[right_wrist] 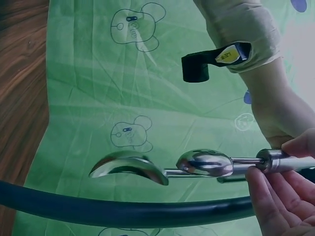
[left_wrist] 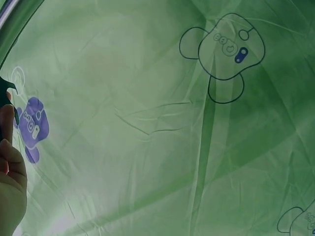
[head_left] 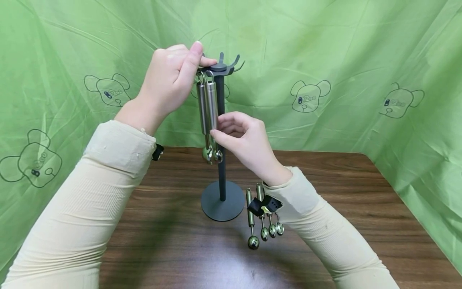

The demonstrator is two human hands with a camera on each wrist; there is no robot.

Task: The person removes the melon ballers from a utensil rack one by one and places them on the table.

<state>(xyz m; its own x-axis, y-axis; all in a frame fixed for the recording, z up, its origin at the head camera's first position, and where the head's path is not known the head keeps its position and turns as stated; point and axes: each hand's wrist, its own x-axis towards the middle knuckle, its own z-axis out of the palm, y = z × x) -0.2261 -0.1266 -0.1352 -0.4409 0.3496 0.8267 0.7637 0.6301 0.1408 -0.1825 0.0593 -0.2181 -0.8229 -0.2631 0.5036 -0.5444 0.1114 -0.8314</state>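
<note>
My left hand (head_left: 167,76) is at the top of a dark metal stand (head_left: 221,172), its fingers curled around a hook there; in the left wrist view only some fingers (left_wrist: 12,182) and a dark hook (left_wrist: 6,88) show at the edge. Two steel melon ballers hang side by side by their handle loops, left of the pole. With thumb and fingers, my right hand (head_left: 249,138) pinches the lower handle of the nearer melon baller (head_left: 212,100). The other melon baller (head_left: 201,110) hangs close beside it. Both bowls (right_wrist: 204,163) point downward in the head view.
Several more steel melon ballers (head_left: 254,242) lie on the wooden table (head_left: 173,249) right of the stand's round base (head_left: 213,206), partly hidden by the right wrist camera (head_left: 270,204). More hooks (head_left: 234,62) fan out on the stand's right. Green cloth (head_left: 274,36) surrounds the table.
</note>
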